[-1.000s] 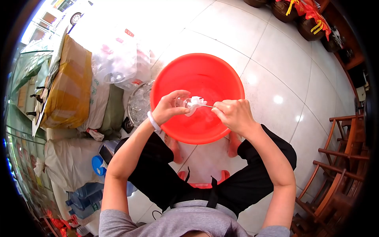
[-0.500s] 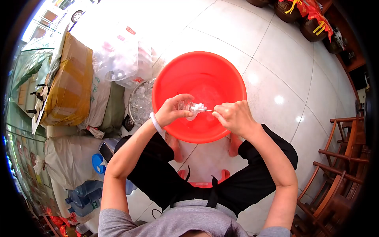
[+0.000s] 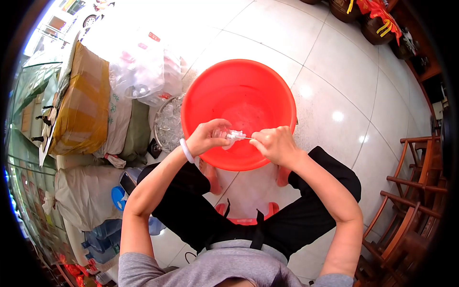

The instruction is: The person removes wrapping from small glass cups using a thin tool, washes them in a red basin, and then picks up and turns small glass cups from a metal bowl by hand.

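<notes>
Over the near part of a red basin [image 3: 239,69], my left hand [image 3: 206,137] holds a small clear glass vessel [image 3: 221,135] on its side, fingers wrapped round it. Its mouth points right, with some white material [image 3: 235,135] at the opening. My right hand [image 3: 276,144] is closed on a thin metal rod [image 3: 245,138], whose far end reaches into the white material at the mouth. Inside the basin a few small dark specks show on the bottom.
Left of the basin stands a round tray of clear glassware [image 3: 168,125], beside plastic bags [image 3: 138,71]. Farther left are a taped cardboard box [image 3: 82,100] and sacks [image 3: 86,196]. Wooden chairs [image 3: 411,191] stand at the right, dark jars [image 3: 377,31] at the upper right.
Both hands have moved slightly down in the view with the vessel and rod. Less white material sticks out of the vessel's mouth than before.
</notes>
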Tool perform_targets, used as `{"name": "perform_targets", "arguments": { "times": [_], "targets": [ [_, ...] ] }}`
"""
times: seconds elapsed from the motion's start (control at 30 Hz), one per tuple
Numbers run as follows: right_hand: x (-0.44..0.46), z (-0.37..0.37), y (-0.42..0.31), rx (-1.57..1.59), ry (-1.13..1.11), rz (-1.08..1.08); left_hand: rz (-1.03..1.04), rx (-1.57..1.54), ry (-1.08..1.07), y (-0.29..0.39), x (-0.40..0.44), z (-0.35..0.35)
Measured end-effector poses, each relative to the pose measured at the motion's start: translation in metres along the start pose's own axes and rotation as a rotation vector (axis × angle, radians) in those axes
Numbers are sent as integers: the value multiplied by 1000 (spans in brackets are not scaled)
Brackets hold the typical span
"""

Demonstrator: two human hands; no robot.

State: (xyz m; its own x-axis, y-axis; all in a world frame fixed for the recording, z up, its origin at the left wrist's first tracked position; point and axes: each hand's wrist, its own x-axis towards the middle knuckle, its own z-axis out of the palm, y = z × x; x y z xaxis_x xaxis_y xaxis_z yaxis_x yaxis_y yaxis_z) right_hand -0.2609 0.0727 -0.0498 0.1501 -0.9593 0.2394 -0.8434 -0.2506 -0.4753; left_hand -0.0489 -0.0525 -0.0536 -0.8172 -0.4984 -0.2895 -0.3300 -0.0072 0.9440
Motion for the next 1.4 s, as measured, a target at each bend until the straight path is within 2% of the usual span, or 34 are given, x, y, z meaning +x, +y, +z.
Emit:
{"name": "perform_targets", "arguments": {
  "times": [0.03, 0.07, 0.13, 0.27, 0.33, 0.37, 0.43, 0.53, 0.57, 0.63, 0.77, 0.83, 0.87, 0.93, 0.97, 1.03, 1.07, 1.13, 1.17, 1.2, 1.27, 1.33, 1.4],
  "targets": [
    [-1, 2, 1, 171, 62, 52, 30, -114, 12, 0, 0, 0],
    [-1, 2, 1, 170, 63, 53, 30, -114, 11, 2, 0, -1],
    [0, 1, 2, 293, -109, 232, 13, -13, -13, 10, -1, -3],
    [1, 2, 0, 160, 58, 90, 58, 6, 8, 1, 2, 1],
    [7, -7, -4, 16, 102, 61, 233, -85, 196, -2, 7, 6],
    [10, -7, -6, 17, 106, 54, 235, -80, 201, -2, 10, 6],
    [13, -7, -10, -81, 191, -26, 71, -190, 329, 2, 15, 6],
    [15, -8, -13, -162, 184, -62, -36, -268, 396, 13, 16, 12],
    [16, -8, -14, -162, 183, -63, -36, -269, 397, 11, 19, 13],
    [17, -7, -16, -177, 185, -55, 137, -115, 485, 2, 23, 14],
    [16, -2, -19, -155, 162, -12, 152, -35, 526, -1, 21, 14],
    [14, 5, -17, 88, 179, 47, 184, -7, 511, 0, 19, 13],
    [14, 5, -16, 87, 180, 48, 185, -6, 510, 3, 17, 12],
    [13, 7, -17, 566, -15, 369, 174, -67, 465, 11, 12, 9],
    [13, 11, -15, 565, -15, 369, 174, -68, 465, 11, 12, 9],
    [13, 16, -11, 1034, -161, 527, 222, -25, 449, 12, 10, 7],
    [14, 15, -13, 1029, -165, 524, 225, -28, 454, 11, 10, 7],
    [13, 13, -22, 149, 164, 131, 195, 22, 466, 6, 11, 9],
    [12, 14, -26, 18, 193, 73, 195, 21, 466, 3, 12, 9],
    [12, 13, -30, 21, 194, 77, 163, -22, 478, 1, 13, 10],
    [12, 12, -35, -173, 188, 22, 126, -57, 484, 1, 12, 10],
    [12, 14, -32, -96, 202, 39, 47, -114, 487, 5, 10, 11],
    [11, 23, -23, -23, 215, 55, 80, -90, 493, 7, 10, 10]
  ]
}}
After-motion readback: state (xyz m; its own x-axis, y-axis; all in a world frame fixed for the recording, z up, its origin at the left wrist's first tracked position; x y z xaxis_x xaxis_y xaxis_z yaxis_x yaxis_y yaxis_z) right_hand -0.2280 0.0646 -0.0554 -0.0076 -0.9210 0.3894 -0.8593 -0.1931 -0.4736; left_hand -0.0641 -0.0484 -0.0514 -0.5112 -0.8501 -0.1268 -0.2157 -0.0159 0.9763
